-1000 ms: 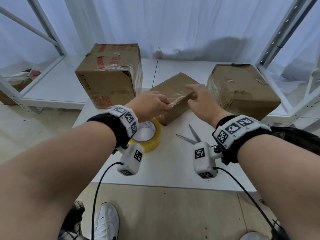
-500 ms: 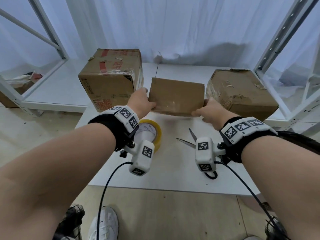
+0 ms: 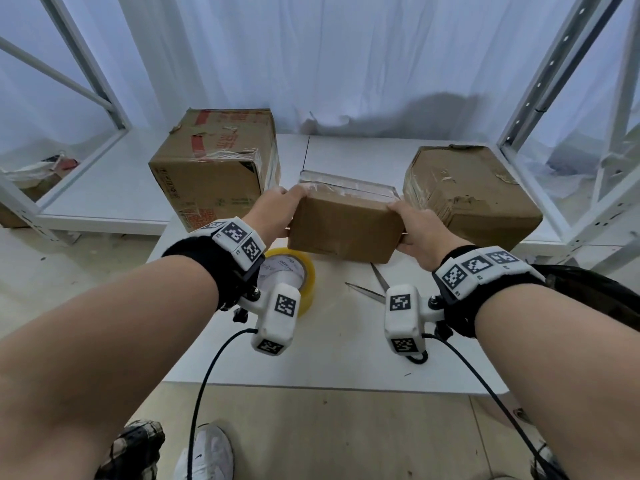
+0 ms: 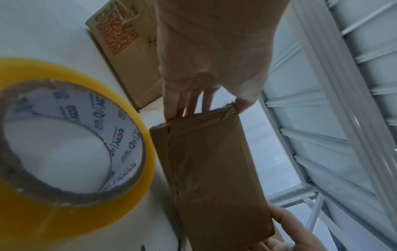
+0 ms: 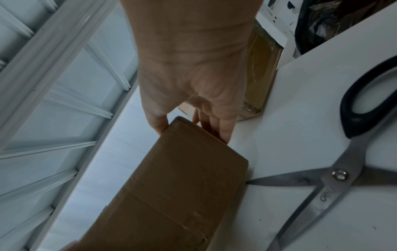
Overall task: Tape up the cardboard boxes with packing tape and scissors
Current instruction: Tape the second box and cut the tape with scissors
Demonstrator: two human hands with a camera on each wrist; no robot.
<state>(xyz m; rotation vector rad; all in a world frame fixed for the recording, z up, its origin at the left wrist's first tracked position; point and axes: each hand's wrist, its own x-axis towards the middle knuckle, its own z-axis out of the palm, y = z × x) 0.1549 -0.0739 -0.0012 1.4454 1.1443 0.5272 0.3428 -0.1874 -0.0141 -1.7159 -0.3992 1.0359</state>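
Observation:
A small flat cardboard box [image 3: 344,228] is held above the white table [image 3: 332,358], its taped top face tilted away from me. My left hand [image 3: 277,211] grips its left end, thumb on top and fingers [image 4: 187,103] under the edge. My right hand [image 3: 414,225] grips the right end the same way, fingers [image 5: 221,130] wrapped round the corner. The box [image 4: 210,173] [image 5: 171,195] fills both wrist views. A yellow roll of packing tape [image 3: 294,275] [image 4: 71,141] lies flat under my left wrist. Open scissors [image 3: 372,285] [image 5: 322,178] lie under my right wrist.
A tall taped cardboard box [image 3: 218,171] stands at the back left, and a wider crumpled one [image 3: 471,195] at the back right. White metal shelf frames [image 3: 554,98] flank the table, with a white curtain behind. My shoes show below the table's front edge.
Both hands have lifted the small box off the table and turned it from lying diagonally to level and square to me, then tipped its taped face upward and away.

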